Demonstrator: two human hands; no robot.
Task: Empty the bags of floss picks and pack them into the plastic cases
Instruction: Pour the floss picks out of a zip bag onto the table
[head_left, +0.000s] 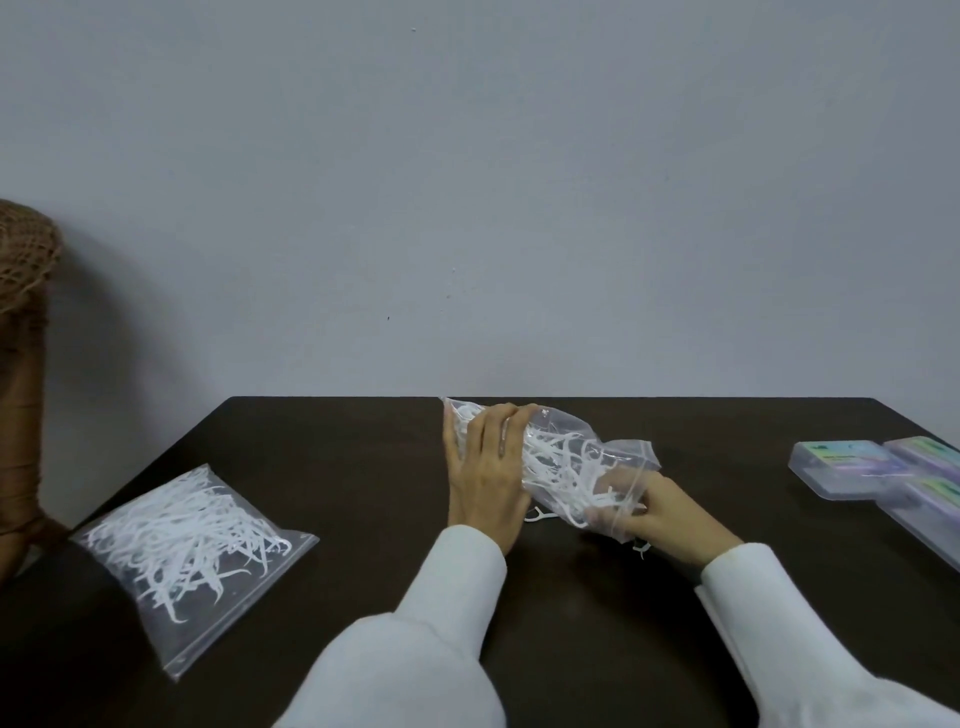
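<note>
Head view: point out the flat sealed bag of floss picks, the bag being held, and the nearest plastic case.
flat bag of floss picks (192, 551), head view, middle of the bag.
held bag (563, 462), head view, clear middle between the hands.
plastic case (841, 467), head view, lid top.

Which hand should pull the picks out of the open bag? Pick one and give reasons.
Right. The right hand already pinches the mouth of the bag, where picks spill out. The left hand grips the far end, steadying it.
</note>
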